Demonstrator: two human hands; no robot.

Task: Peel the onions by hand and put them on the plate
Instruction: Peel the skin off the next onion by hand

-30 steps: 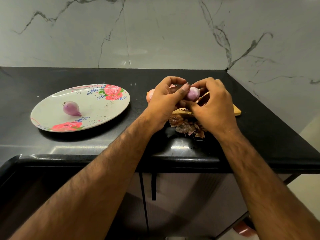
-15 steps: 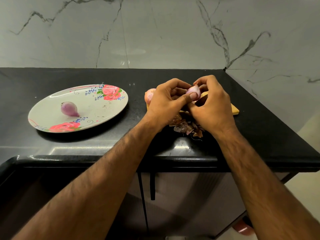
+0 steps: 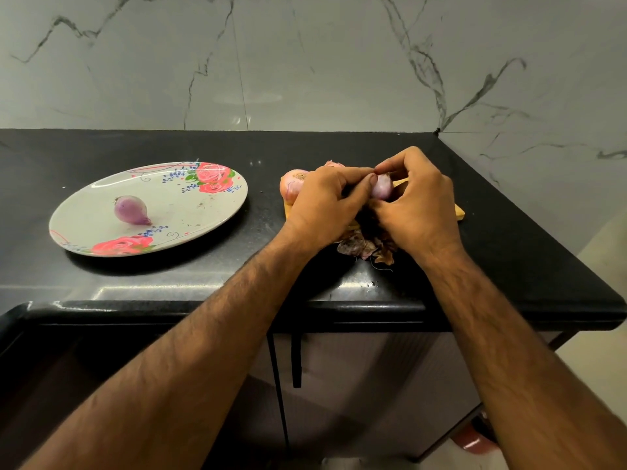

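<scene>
A small purple onion (image 3: 381,188) is pinched between my left hand (image 3: 325,205) and my right hand (image 3: 415,205), just above a wooden board (image 3: 458,212). My left thumb presses on its top and my right fingers curl over it. An unpeeled pinkish onion (image 3: 291,186) lies on the board behind my left hand, and the tip of another (image 3: 334,163) shows above my knuckles. One peeled purple onion (image 3: 131,210) rests on the floral plate (image 3: 190,212) at the left. Dry brown skins (image 3: 366,247) lie heaped under my hands.
The black counter (image 3: 305,283) ends in a rounded front edge close to me and meets marble walls (image 3: 305,62) at the back and right. A cupboard door with a dark handle (image 3: 297,361) stands below. A red thing (image 3: 475,442) sits on the floor, low right.
The onion has turned a little in my fingers and my left thumb has slid onto its top. My right fingers have closed further over it. The plate and its onion are unchanged.
</scene>
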